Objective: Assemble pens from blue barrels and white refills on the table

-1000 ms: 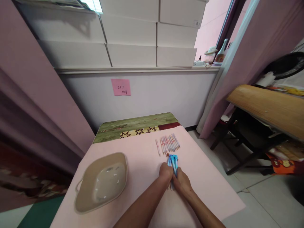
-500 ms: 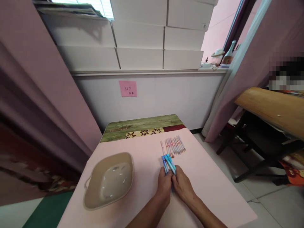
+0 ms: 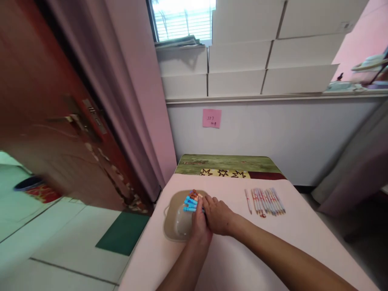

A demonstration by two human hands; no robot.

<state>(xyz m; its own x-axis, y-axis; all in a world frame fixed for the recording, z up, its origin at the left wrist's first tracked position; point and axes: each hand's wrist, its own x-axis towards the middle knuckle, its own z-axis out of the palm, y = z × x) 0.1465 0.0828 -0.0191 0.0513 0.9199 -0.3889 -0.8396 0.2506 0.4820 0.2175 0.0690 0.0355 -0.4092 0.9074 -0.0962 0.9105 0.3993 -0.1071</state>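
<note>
While both hands [image 3: 209,220] clasp blue pens [image 3: 190,202] over the beige basin [image 3: 174,226], red pens [image 3: 266,200] lie apart rightward.

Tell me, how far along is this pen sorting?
Nothing looks finished: the beige basin shows nothing inside it. In hand, the left hand and right hand together hold a bundle of blue pens over it. The row of red-and-white pens lies untouched on the table.
</note>
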